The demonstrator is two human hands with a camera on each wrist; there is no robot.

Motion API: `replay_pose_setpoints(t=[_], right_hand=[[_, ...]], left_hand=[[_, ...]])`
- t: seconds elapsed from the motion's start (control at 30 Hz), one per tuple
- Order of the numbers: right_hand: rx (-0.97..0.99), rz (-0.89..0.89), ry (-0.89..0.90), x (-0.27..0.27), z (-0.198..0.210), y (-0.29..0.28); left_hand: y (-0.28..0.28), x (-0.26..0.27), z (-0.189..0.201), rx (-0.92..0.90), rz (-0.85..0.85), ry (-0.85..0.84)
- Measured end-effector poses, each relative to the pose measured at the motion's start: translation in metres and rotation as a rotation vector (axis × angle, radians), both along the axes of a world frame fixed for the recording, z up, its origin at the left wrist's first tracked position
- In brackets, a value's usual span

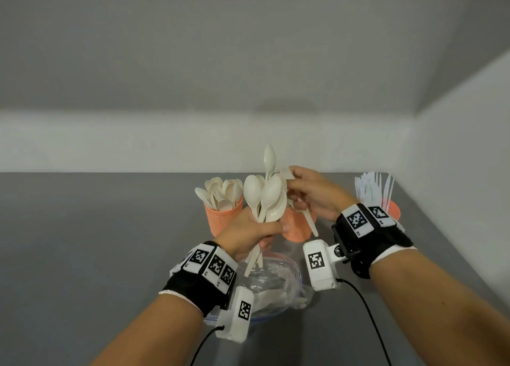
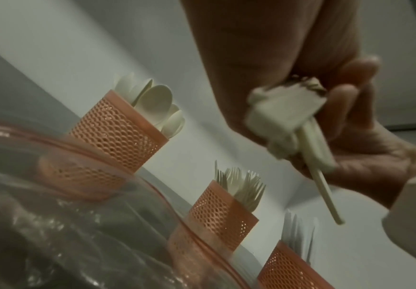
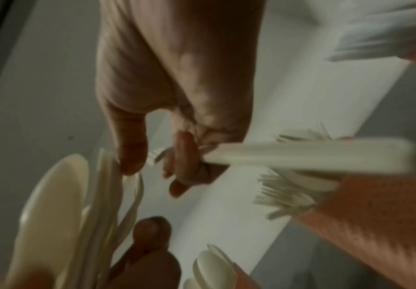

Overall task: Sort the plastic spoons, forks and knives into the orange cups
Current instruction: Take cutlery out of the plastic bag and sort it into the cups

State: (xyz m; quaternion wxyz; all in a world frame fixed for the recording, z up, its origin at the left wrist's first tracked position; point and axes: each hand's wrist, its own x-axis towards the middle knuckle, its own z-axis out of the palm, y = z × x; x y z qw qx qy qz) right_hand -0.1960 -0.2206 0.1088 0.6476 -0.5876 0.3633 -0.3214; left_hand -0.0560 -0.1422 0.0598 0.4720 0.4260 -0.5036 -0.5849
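My left hand [image 1: 248, 233] grips a bunch of cream plastic spoons [image 1: 267, 197] by their handles, bowls up, above the clear bag. The handle ends [image 2: 286, 113] show end-on in the left wrist view. My right hand [image 1: 314, 197] is just right of the bunch. Its curled fingers hold a cream fork [image 3: 301, 156], whose handle [image 1: 311, 223] points down, and its thumb [image 3: 130, 152] touches the spoons [image 3: 53, 215]. Three orange mesh cups stand behind: the spoon cup [image 1: 223, 219], the fork cup [image 1: 296, 229] partly hidden by the hands, and the knife cup [image 1: 393, 209].
A crumpled clear zip bag [image 1: 273, 283] lies on the grey table [image 1: 96, 241] under my left wrist, with more cutlery dimly visible inside. White walls close the back and right side, near the knife cup. Camera cables trail from both wrists.
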Motion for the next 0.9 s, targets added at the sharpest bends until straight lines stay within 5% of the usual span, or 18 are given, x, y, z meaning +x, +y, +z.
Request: replay_pose_setpoints(t=[0.23, 0.47, 0.67, 0.9], right_hand=[[0.063, 0.119, -0.102, 0.007, -0.006, 0.011], [-0.094, -0.197, -0.055, 0.010, -0.009, 0.006], [-0.229, -0.440, -0.309, -0.006, 0.007, -0.008], [-0.578, -0.534, -0.029, -0.023, -0.003, -0.033]], left_hand=[[0.001, -0.002, 0.007, 0.092, -0.136, 0.178], [-0.002, -0.003, 0.008, 0.143, 0.073, 0.146], [-0.013, 0.005, 0.001, 0.058, 0.275, 0.221], [-0.010, 0.015, -0.002, -0.016, 0.334, 0.094]])
